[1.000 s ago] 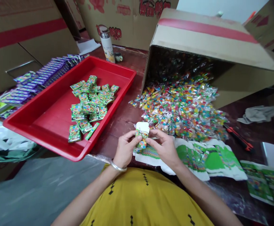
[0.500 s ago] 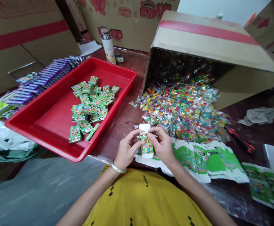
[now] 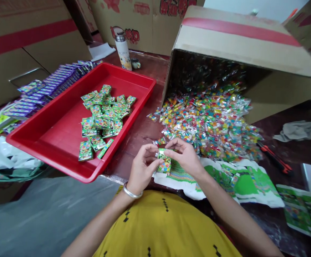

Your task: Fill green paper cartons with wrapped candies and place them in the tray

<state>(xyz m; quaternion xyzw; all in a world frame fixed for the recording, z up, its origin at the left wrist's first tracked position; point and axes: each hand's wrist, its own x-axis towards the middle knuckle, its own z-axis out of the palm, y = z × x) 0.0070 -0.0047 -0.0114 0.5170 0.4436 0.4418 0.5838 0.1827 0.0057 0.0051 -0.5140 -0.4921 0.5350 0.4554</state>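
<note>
A small green printed candy box (image 3: 165, 166) is held upright between both hands near the table's front edge. My left hand (image 3: 144, 165) grips its left side, thumb across the front. At its top, the fingers of my right hand (image 3: 183, 156) press on the flap, which lies folded over. Whatever is inside the box is hidden. Just beyond my hands spreads a heap of clear bags of colourful candies (image 3: 206, 121). Flat green-and-white printed cartons (image 3: 249, 184) lie to the right of the box. Several similar filled-looking green boxes (image 3: 102, 123) lie in the red tray (image 3: 56, 139) on the left.
A large cardboard box (image 3: 238, 32) lies on its side behind the candy bags. Purple packs (image 3: 56, 84) are stacked left of the tray. A bottle (image 3: 123, 53) and a cup (image 3: 135, 63) stand at the back. A red-and-black tool (image 3: 275, 159) and a grey cloth (image 3: 298, 131) lie right.
The white top flap of the box stood up before and is now folded down. My right hand has shifted over the top of the box.
</note>
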